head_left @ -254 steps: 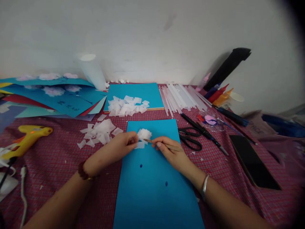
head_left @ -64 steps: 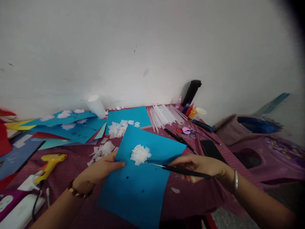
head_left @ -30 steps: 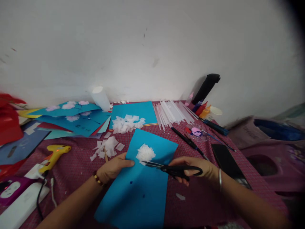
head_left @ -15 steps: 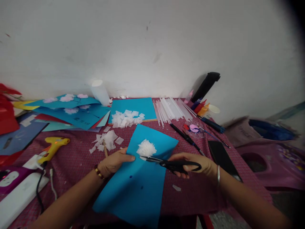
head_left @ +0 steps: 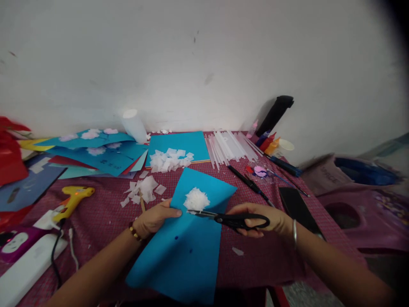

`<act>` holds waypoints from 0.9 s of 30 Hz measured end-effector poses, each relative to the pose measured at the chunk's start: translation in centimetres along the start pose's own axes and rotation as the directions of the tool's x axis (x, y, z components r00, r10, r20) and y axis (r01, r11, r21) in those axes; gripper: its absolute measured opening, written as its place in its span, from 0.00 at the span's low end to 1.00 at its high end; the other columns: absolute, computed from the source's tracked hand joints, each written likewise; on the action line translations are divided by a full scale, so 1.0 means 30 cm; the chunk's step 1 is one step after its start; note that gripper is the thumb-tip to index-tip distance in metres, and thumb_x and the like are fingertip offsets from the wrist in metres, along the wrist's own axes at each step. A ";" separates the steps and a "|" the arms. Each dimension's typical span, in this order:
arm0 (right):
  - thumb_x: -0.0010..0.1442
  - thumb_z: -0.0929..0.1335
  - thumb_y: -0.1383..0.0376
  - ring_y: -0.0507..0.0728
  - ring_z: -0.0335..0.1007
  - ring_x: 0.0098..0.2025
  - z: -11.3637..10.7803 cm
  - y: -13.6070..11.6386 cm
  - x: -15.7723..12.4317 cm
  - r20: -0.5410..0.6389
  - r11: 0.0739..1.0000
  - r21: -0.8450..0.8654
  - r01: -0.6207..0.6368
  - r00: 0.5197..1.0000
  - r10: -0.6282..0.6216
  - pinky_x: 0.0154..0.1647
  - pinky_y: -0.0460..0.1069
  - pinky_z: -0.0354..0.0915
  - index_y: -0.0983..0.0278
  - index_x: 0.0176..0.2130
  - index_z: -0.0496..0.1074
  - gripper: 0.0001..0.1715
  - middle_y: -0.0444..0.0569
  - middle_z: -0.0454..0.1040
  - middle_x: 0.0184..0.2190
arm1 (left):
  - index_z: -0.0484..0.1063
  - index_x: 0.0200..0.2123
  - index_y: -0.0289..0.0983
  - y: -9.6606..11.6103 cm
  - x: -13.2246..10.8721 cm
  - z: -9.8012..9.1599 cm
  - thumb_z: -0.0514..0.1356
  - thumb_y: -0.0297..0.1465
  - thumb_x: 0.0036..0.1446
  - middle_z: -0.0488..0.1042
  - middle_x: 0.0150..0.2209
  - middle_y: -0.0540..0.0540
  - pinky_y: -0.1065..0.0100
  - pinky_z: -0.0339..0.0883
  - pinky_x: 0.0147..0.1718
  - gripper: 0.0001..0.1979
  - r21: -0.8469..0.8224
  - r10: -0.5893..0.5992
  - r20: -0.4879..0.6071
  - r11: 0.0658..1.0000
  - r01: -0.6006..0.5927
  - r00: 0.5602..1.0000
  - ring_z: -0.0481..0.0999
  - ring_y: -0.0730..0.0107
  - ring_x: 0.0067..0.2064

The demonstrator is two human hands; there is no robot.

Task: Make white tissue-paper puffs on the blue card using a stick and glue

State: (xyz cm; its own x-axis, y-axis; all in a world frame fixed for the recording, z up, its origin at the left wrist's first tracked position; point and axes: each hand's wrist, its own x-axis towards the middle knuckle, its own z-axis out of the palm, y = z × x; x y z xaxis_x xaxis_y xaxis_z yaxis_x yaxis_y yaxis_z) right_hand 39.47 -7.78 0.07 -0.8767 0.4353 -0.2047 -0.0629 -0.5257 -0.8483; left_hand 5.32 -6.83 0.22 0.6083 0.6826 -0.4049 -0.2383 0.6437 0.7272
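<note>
A blue paper sheet [head_left: 188, 251] lies tilted on the red checked tablecloth [head_left: 102, 217], with a fluffy white tissue tuft [head_left: 196, 198] stuck near its far end. My left hand [head_left: 155, 217] grips the sheet's left edge, thumb on top. My right hand [head_left: 260, 218] is closed on black scissors [head_left: 230, 218]; their blades point left, tips just under the tuft. A thin wooden stick [head_left: 142, 203] lies by my left hand.
Loose white tissue squares [head_left: 142, 190] and another pile [head_left: 170, 158] on a blue sheet lie beyond. A yellow glue gun [head_left: 73, 199] sits left, glue sticks [head_left: 231, 145], paint bottles [head_left: 269, 144], a pen [head_left: 251, 184] and a black phone [head_left: 295, 205] right. Coloured papers [head_left: 92, 149] are stacked far left.
Earlier my hands worked the tuft with a stick. Since then my right hand took up the scissors and my left gripped the sheet, which now lies turned. In the last second little has moved.
</note>
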 end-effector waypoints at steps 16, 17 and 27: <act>0.49 0.73 0.47 0.49 0.64 0.30 0.083 -0.007 0.029 -0.102 0.987 -0.160 -0.011 0.995 -0.006 0.29 0.44 0.61 0.67 0.56 0.64 0.43 0.47 0.68 0.35 | 0.72 0.49 0.32 0.013 -0.054 0.031 0.69 0.27 0.45 0.80 0.41 0.36 0.54 0.75 0.39 0.26 -0.055 0.007 -0.316 0.998 -0.026 0.949 0.81 0.51 0.38; 0.49 0.72 0.46 0.48 0.63 0.28 0.087 0.010 0.034 -0.114 0.991 -0.132 0.009 0.993 -0.024 0.27 0.43 0.60 0.68 0.56 0.65 0.43 0.47 0.68 0.33 | 0.72 0.49 0.32 0.009 -0.056 0.039 0.69 0.26 0.44 0.80 0.39 0.36 0.55 0.75 0.37 0.26 -0.060 0.001 -0.350 0.998 -0.023 0.937 0.81 0.51 0.36; 0.52 0.71 0.47 0.46 0.64 0.22 0.088 0.185 0.056 -0.168 0.979 0.117 0.168 0.975 -0.147 0.19 0.41 0.57 0.68 0.52 0.67 0.37 0.50 0.71 0.32 | 0.68 0.52 0.34 -0.048 -0.055 0.066 0.67 0.25 0.46 0.80 0.39 0.38 0.56 0.74 0.39 0.27 -0.196 0.036 -0.418 0.972 -0.129 0.908 0.81 0.52 0.39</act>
State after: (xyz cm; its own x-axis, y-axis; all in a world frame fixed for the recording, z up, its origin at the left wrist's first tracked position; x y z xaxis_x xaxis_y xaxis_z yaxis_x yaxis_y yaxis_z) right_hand 36.40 -11.91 -3.70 -0.7649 0.6248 -0.1567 -0.2651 -0.5271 -0.8074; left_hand 6.16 -9.55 0.93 0.2268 0.7875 -0.5730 -0.4583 0.6055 0.6507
